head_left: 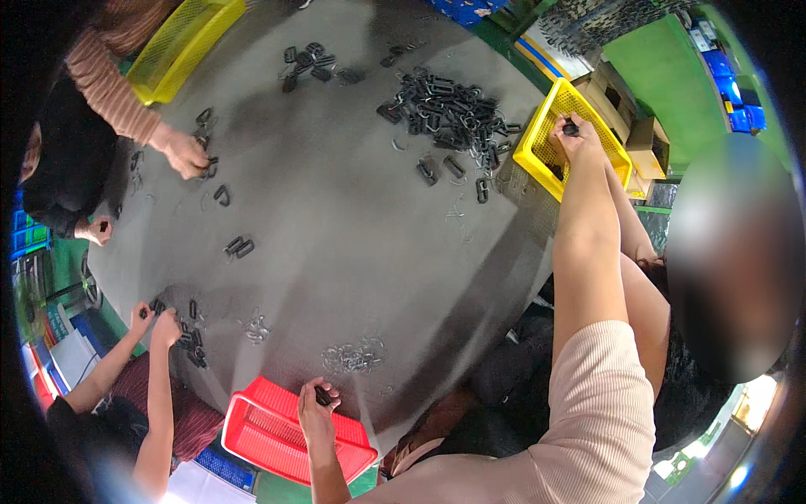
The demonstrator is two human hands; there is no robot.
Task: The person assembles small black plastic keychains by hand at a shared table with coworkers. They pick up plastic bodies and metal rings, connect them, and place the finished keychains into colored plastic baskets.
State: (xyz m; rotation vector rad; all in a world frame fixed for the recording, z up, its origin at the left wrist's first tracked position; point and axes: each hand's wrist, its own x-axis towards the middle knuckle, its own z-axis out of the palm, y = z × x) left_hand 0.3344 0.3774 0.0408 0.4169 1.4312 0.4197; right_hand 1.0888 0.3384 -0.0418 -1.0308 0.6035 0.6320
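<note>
My left hand [317, 417] is closed around a small black clip [323, 396], just above the right part of a red plastic basket [243, 445]. My right arm, in a ribbed beige sleeve, stretches far forward. At its end my right hand [579, 143] is closed on another black clip [571, 128], over a yellow basket [531, 144] at the table's right edge. Fingers hide most of both clips. Beyond my left hand lies a small heap of silver wire pieces [353, 356] on the grey table [353, 244].
A large pile of black clips [445, 109] lies at the far right, with smaller groups elsewhere. Co-workers handle clips at the left: a striped-sleeve hand [183, 153] and a nearer pair of hands [155, 319]. Someone sits close at my right. Another yellow basket [180, 46] stands far left.
</note>
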